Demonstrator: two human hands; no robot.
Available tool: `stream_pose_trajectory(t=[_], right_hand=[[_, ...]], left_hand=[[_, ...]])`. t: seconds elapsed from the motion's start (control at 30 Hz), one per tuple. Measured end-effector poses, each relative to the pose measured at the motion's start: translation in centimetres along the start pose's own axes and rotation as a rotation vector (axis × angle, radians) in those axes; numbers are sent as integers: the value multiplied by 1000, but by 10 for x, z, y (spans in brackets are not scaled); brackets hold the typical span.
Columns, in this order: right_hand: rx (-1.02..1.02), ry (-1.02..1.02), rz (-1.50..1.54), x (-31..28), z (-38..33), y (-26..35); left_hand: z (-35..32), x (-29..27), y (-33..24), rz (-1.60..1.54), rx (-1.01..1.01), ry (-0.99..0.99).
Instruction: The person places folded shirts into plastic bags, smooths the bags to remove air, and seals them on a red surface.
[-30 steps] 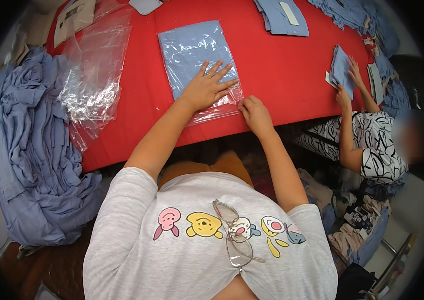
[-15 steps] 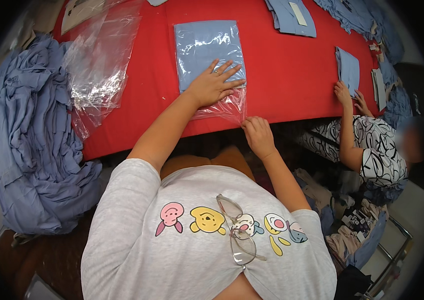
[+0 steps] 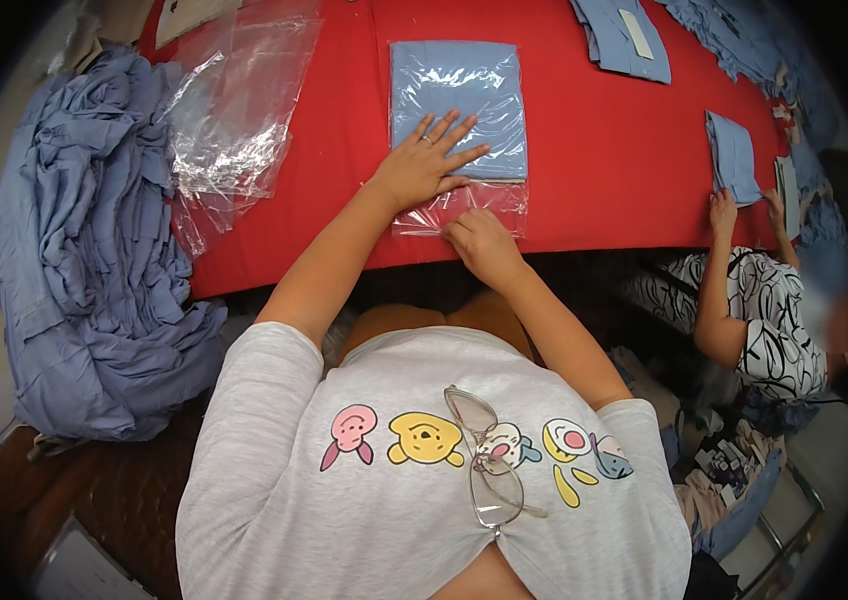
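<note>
A folded blue garment (image 3: 456, 85) lies inside a clear plastic bag (image 3: 506, 205) on the red-covered table. My left hand (image 3: 426, 163) rests flat on the lower part of the bagged garment, its fingers spread. At the near end, the bag's loose film extends past the garment toward the table edge. There my right hand (image 3: 486, 246) has its fingers closed on the near rim of the film, around the middle of its width.
Loose clear bags (image 3: 234, 120) lie to the left, beside a tall heap of blue cloth (image 3: 94, 260). Another folded blue garment (image 3: 619, 40) sits at the far right. A co-worker (image 3: 769, 310) handles a small folded blue piece (image 3: 732, 155) at the right edge of the red table (image 3: 604, 180).
My right hand has moved left from the bag's near right corner to the middle of its near edge. The film, bunched before, lies flatter. The left hand still presses on the bag.
</note>
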State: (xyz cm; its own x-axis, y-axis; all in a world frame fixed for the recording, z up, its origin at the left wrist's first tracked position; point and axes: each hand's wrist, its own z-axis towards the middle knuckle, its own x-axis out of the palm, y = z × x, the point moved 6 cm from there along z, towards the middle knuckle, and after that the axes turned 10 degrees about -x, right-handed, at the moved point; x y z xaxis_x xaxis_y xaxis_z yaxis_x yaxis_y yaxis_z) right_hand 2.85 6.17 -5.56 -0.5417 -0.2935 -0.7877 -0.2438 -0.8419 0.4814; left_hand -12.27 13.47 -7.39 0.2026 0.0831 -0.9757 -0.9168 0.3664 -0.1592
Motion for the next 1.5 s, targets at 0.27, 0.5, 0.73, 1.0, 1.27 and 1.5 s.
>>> stream_pose_trajectory(t=[0.27,0.5,0.73,1.0,1.27,1.5], right_hand=[[-139,26,-95,-4,-8,16],[-8,21,-110,-11,-19,35],[-7,-75,-214,12,25,37],[-321,87,-157,30,6,65],[-200,65,-126,7,-21,84],[-110,242,20,-21,-34,92]], left_hand=[[0,2,-3,-15,6,-11],[-3,5,-5,15,2,-39],[-3,2,-9,26,6,-45],[-7,1,-12,-20,-2,-49],[-72,-30,-29,-340,110,69],[-163,-30,-40,-280,86,223]])
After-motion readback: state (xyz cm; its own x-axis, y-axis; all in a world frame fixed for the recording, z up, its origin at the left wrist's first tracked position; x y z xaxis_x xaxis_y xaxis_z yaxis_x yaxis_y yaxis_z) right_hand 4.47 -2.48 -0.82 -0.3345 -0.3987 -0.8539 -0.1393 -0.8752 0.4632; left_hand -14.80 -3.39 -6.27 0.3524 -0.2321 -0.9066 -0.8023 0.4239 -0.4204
